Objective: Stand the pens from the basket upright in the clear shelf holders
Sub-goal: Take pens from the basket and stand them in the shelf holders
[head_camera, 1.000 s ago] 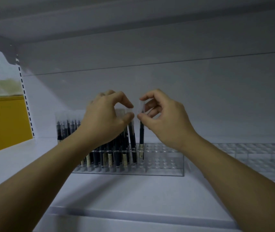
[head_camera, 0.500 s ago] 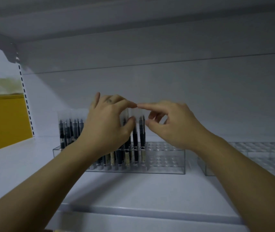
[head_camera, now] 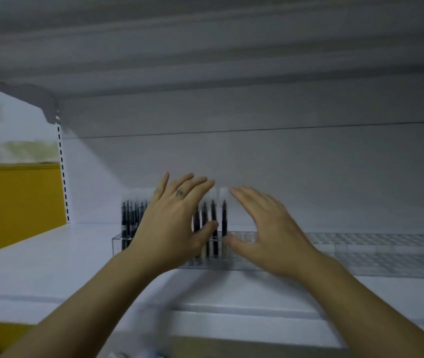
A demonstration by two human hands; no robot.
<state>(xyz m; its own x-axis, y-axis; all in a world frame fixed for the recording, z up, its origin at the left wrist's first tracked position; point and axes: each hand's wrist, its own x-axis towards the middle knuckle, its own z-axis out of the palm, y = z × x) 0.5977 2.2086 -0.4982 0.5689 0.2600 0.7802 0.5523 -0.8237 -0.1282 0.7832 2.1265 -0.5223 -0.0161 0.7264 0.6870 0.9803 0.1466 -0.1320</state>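
Released moments ago, the rightmost pen point(head_camera: 224, 218) stands in the clear holder point(head_camera: 117, 245) as your left hand point(head_camera: 172, 223) and right hand point(head_camera: 265, 228) open wide, free for the next.

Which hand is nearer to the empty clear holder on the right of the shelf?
Right. The right hand is open just left of the empty holder, by its end; the left hand is farther left, open in front of the standing pens.

shop: white retail shelf point(head_camera: 50, 267), slotted upright point(head_camera: 62, 177), clear holders point(head_camera: 386, 251) stocked with rows of identical pens point(head_camera: 213, 223).
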